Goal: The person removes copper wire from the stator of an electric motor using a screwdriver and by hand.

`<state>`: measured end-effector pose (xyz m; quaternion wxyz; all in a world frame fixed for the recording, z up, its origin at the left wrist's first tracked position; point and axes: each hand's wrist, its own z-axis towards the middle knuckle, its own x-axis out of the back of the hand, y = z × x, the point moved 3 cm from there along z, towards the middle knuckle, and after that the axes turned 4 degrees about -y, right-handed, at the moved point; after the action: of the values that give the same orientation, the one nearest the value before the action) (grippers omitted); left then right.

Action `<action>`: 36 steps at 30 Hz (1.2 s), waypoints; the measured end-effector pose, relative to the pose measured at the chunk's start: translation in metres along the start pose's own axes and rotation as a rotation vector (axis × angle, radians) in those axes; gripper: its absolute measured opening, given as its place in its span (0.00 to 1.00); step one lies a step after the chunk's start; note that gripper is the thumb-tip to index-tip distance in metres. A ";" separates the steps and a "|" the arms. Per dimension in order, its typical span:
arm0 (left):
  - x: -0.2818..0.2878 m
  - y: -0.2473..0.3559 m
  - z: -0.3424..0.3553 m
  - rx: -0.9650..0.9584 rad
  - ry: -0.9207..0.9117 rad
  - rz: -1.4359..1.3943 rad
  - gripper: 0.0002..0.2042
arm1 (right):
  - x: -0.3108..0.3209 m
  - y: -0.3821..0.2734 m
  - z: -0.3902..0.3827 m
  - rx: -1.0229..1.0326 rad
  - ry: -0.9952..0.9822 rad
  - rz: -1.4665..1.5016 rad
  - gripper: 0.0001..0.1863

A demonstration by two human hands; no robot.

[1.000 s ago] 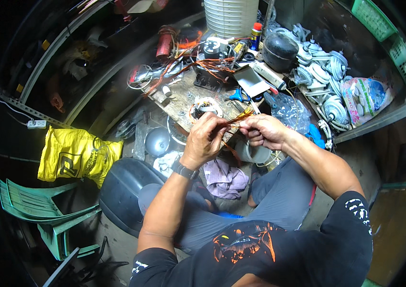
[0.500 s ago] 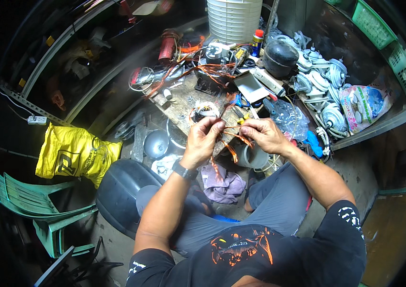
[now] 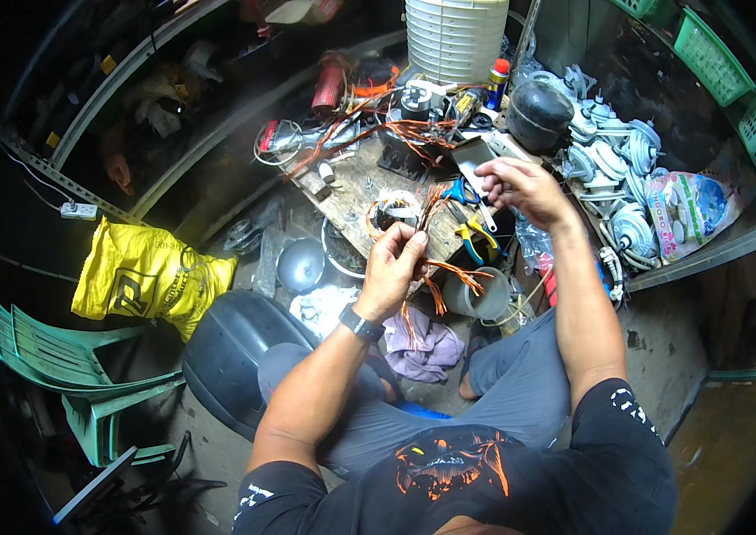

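My left hand (image 3: 393, 267) is closed round a bundle of orange-copper wires (image 3: 456, 267). Their strands stick up above the fist and fan out below it to the right. Higher and to the right, my right hand (image 3: 530, 192) has curled fingers beside a shallow metal tray (image 3: 467, 159); anything pinched in them is too small to make out. Between the hands lie yellow-handled pliers (image 3: 478, 239) and a blue-handled tool (image 3: 460, 191). Just beyond my left fist, a ring of pale and orange wire (image 3: 396, 207) rests on the wooden board (image 3: 342, 209).
More orange wires trail from a dark motor-like part (image 3: 400, 152) at the back. A plastic tub (image 3: 480, 296) stands under the board's near edge, beside a purple cloth (image 3: 423, 348). White metal parts (image 3: 610, 160) pile up at right. Left are a yellow sack (image 3: 146, 276) and green chair (image 3: 66, 357).
My right hand has left the wires and moved up and right toward the metal tray. My left hand keeps hold of the bundle. The view has shifted slightly.
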<state>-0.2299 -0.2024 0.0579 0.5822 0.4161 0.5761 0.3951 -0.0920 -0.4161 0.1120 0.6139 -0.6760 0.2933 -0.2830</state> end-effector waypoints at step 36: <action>0.017 -0.041 0.018 0.121 0.127 -0.029 0.11 | -0.095 0.085 0.026 -0.013 0.071 0.127 0.11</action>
<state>-0.2126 -0.2006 0.0135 0.5240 0.4163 0.6405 0.3765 -0.1403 -0.3338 0.0233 0.6154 -0.6496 0.3591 -0.2653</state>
